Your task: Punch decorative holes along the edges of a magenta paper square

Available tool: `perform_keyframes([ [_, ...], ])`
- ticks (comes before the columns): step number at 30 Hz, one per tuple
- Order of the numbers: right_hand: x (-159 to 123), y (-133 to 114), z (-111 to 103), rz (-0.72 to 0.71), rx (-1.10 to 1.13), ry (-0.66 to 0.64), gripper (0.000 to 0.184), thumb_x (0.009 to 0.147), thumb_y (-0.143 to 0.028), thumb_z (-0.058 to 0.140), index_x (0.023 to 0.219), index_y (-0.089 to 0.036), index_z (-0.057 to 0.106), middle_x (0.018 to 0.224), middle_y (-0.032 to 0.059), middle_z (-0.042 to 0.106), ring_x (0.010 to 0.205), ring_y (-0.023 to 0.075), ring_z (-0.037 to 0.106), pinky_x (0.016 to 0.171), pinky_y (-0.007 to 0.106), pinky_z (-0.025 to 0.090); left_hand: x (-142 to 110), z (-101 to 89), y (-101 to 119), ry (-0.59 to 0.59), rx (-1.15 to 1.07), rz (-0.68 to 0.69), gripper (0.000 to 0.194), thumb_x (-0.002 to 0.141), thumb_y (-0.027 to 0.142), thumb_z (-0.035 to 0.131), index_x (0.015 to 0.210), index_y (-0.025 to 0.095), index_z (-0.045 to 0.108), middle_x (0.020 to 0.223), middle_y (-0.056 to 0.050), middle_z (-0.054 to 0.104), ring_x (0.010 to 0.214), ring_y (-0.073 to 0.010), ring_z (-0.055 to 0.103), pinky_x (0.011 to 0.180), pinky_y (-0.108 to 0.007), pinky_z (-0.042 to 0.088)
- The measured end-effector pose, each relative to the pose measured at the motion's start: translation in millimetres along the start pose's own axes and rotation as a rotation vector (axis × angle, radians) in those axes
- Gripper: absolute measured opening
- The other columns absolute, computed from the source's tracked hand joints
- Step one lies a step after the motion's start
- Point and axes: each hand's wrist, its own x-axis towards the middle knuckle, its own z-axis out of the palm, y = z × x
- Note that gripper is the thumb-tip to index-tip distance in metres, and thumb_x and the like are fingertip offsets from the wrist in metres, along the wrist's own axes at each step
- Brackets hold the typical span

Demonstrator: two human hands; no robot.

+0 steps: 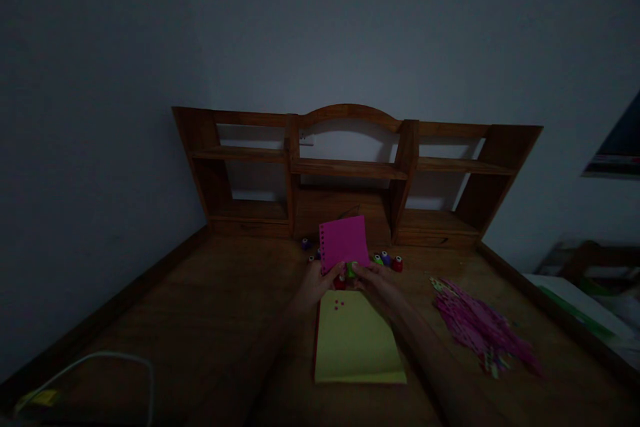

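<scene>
A pink sheet of paper (345,240) with binder holes down its left side stands tilted up over the desk. My left hand (317,282) pinches its lower edge. My right hand (376,280) is closed around a small green craft punch (351,270) at the sheet's lower edge; the fingers partly cover the punch. Just below, between the hands, a red punch (340,282) shows in part. Under the hands lies a notepad with a yellow page (356,347), with a few tiny pink paper dots (339,304) near its top.
Several small punches stand behind the hands, among them a red one (397,263) and a purple one (305,243). A heap of punched pink strips (480,323) lies to the right. A wooden shelf (350,167) lines the desk's back; a white cable (150,380) curves at front left.
</scene>
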Motion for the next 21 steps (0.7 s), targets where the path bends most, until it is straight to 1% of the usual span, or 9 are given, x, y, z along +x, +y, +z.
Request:
perform_keyframes([
  [5,1,0,2,-0.009,0.001,0.022,0.024,0.074,-0.034,0.077,0.090,-0.016,0.074,0.093,0.0074,0.072,0.070,0.0136,0.061,0.062,0.024,0.046,0,0.8,-5,-0.032,-0.002,0.010,0.041,0.081,0.052,0.060,0.075,0.012,0.066,0.068,-0.006,0.065,0.054,-0.0143,0.053,0.051,-0.024,0.041],
  [9,0,-2,6,-0.008,0.009,0.030,0.025,0.071,-0.033,0.079,0.089,-0.016,0.075,0.087,0.0067,0.071,0.066,0.0137,0.060,0.058,0.024,0.044,1,0.5,-7,-0.051,-0.021,0.029,0.040,0.082,0.051,0.059,0.076,0.013,0.066,0.069,-0.005,0.064,0.054,-0.0132,0.052,0.050,-0.023,0.040],
  [15,-1,-4,9,0.008,0.030,0.062,0.027,0.068,-0.034,0.081,0.087,-0.015,0.075,0.084,0.0077,0.071,0.072,0.0172,0.062,0.062,0.027,0.047,1,-1.2,-6,-0.057,-0.021,0.022,0.036,0.082,0.049,0.061,0.079,0.013,0.066,0.070,-0.006,0.064,0.056,-0.0142,0.054,0.052,-0.024,0.042],
  [18,-1,-3,9,0.009,0.050,0.074,0.028,0.065,-0.033,0.083,0.084,-0.015,0.074,0.080,0.0074,0.071,0.067,0.0164,0.061,0.059,0.026,0.046,0,-0.7,-4,-0.047,-0.041,0.029,0.037,0.080,0.050,0.062,0.078,0.013,0.067,0.070,-0.006,0.065,0.056,-0.0144,0.054,0.053,-0.024,0.043],
  [21,-1,-3,11,0.005,0.068,0.071,0.026,0.066,-0.033,0.082,0.082,-0.014,0.074,0.082,0.0074,0.071,0.065,0.0152,0.060,0.059,0.027,0.046,-1,0.1,-2,-0.049,-0.042,0.024,0.040,0.080,0.052,0.062,0.078,0.013,0.068,0.069,-0.006,0.066,0.056,-0.0143,0.054,0.052,-0.024,0.042],
])
